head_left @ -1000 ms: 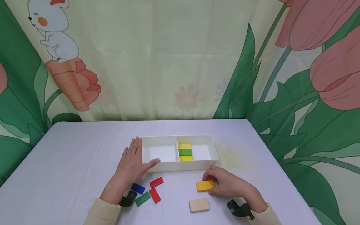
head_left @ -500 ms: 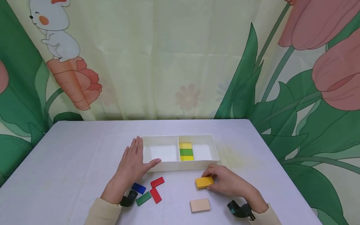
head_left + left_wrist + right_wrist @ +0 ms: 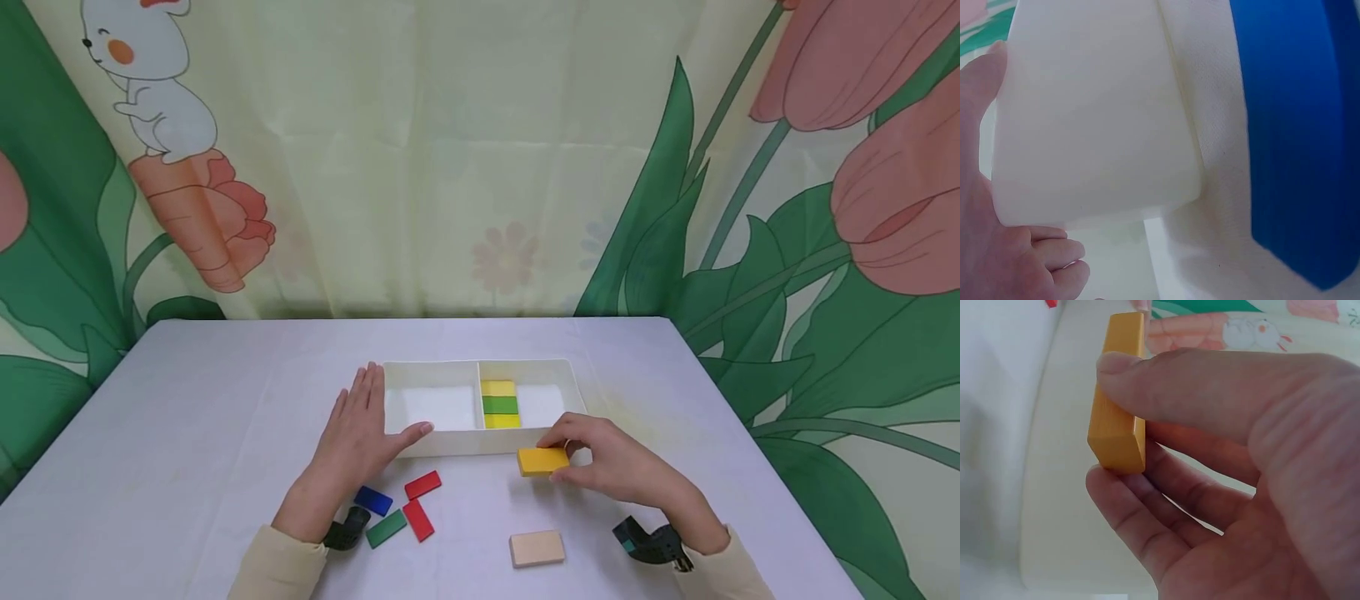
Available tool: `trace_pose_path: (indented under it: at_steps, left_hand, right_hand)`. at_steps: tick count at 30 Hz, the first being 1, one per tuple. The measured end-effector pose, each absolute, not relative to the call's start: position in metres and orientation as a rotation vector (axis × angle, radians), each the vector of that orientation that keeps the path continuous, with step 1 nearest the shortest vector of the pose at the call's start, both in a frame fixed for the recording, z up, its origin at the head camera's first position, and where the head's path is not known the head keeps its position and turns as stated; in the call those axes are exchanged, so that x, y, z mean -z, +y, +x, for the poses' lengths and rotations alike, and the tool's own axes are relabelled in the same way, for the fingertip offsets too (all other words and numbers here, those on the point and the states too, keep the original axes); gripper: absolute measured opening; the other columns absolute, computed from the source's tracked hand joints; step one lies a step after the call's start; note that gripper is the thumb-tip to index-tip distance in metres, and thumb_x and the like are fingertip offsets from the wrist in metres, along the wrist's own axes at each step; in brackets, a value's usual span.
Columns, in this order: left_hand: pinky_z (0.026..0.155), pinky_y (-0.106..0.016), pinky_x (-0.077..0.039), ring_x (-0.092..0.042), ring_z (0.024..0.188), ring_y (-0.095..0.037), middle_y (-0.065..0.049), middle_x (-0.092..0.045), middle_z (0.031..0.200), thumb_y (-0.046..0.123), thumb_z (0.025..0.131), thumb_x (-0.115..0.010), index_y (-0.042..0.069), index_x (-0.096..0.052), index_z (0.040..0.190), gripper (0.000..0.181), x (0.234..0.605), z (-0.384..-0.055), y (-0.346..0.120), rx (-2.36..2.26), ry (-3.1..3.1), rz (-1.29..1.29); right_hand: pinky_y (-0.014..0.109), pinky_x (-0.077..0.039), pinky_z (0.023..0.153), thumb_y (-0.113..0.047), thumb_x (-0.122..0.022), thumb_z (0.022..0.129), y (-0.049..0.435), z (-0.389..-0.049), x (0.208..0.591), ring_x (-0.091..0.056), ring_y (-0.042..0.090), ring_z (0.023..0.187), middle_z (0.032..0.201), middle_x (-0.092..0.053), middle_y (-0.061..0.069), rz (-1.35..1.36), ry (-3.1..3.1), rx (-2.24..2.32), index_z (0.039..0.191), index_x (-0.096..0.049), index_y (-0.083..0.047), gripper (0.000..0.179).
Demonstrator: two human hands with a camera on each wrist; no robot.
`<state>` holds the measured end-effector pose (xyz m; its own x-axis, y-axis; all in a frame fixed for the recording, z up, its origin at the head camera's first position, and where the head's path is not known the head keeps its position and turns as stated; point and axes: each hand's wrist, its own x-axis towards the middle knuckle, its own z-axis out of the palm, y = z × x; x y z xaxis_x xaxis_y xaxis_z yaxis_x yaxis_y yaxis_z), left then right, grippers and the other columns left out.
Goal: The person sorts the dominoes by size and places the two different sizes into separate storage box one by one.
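Between thumb and fingers, my right hand [image 3: 611,457] pinches an orange-yellow wooden block [image 3: 542,462], raised over the table just in front of the box's near wall. The right wrist view shows the thumb across one face of the block [image 3: 1116,434] and the fingers on the other side. A white two-compartment box [image 3: 450,443] lies lengthwise ahead of me. Its right compartment holds yellow and green blocks [image 3: 501,406] stacked along the divider; the left one shows only its floor. My left hand [image 3: 356,429], fingers straight, rests against the box's left end with the thumb over the front rim.
Near my left wrist lie a blue block [image 3: 373,500], a green block [image 3: 386,528] and two red blocks [image 3: 418,520]. A pale wooden block [image 3: 537,549] sits on the white-covered table [image 3: 225,417] below the right hand. A printed curtain [image 3: 420,167] hangs behind.
My right hand has picked the orange-yellow block up off the table and moved it forward toward the box. The left hand stays at the box's left end.
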<state>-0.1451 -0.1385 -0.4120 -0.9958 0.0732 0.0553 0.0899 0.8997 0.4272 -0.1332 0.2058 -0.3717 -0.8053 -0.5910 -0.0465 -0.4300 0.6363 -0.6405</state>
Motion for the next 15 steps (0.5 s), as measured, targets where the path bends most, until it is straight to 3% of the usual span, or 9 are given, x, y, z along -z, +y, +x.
trace_pose_path:
  at_steps: [12, 15]
  left_hand:
    - [0.122, -0.06, -0.013, -0.012, 0.153, -0.042, -0.024, -0.013, 0.165, 0.073, 0.081, -0.061, -0.004, -0.01, 0.157, 0.12, 0.41, -0.144, -0.139, 0.67, -3.023, -0.135]
    - [0.122, -0.06, -0.014, -0.012, 0.153, -0.042, -0.024, -0.013, 0.165, 0.073, 0.08, -0.061, -0.003, -0.01, 0.157, 0.12, 0.41, -0.144, -0.139, 0.675, -3.026, -0.129]
  right_hand:
    - [0.033, -0.058, 0.09, -0.014, -0.078, 0.084, 0.203, -0.148, 0.352, -0.06, 0.011, 0.1, 0.109, -0.064, -0.008, -0.802, 2.726, 0.919, 0.113, -0.067, -0.02, 0.031]
    - [0.039, -0.057, 0.091, -0.013, -0.078, 0.084, 0.202, -0.155, 0.352, -0.061, 0.013, 0.101, 0.109, -0.064, -0.006, -0.775, 2.737, 0.932, 0.114, -0.067, -0.018, 0.032]
